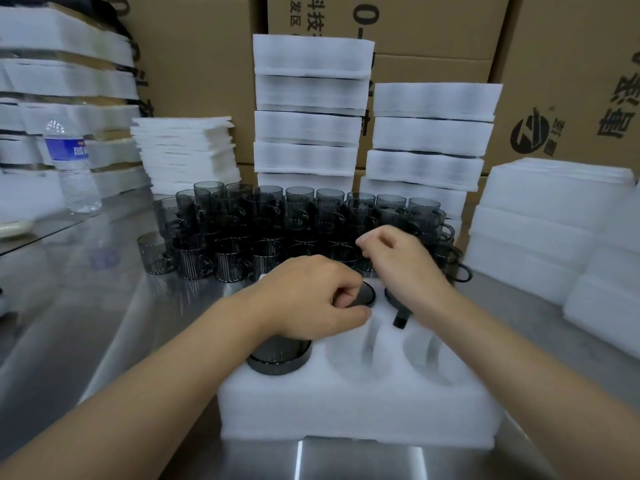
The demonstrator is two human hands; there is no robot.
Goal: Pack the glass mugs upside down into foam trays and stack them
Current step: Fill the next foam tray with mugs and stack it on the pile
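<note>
Three mugs sit upside down in the foam tray (360, 410) at lower centre of the frame: one in the near-left pocket (278, 355), one in the far-middle pocket under my left hand (311, 303), and one in the far-right pocket under my right wrist, its handle (401, 318) poking toward me. My left hand is curled, fingertips pinching the base rim of the middle mug (367, 294), seating it. My right hand (398, 258) is loosely closed above the far-right pocket, reaching toward the crowd of loose mugs (277, 230); I cannot tell whether it grips anything.

At least two near pockets, centre (356, 355) and right (429, 355), are empty; the far-left pocket is hidden by my hand. So this tray looks roughly half filled.

Dozens of dark glass mugs stand upright on the tabletop (104, 289) in the middle of the frame, waiting. Behind them, upper centre, rise two stacks of filled trays (311, 116), so plenty is done already. Spare foam (540, 220) lies at the right edge. I judge much packing remains.
</note>
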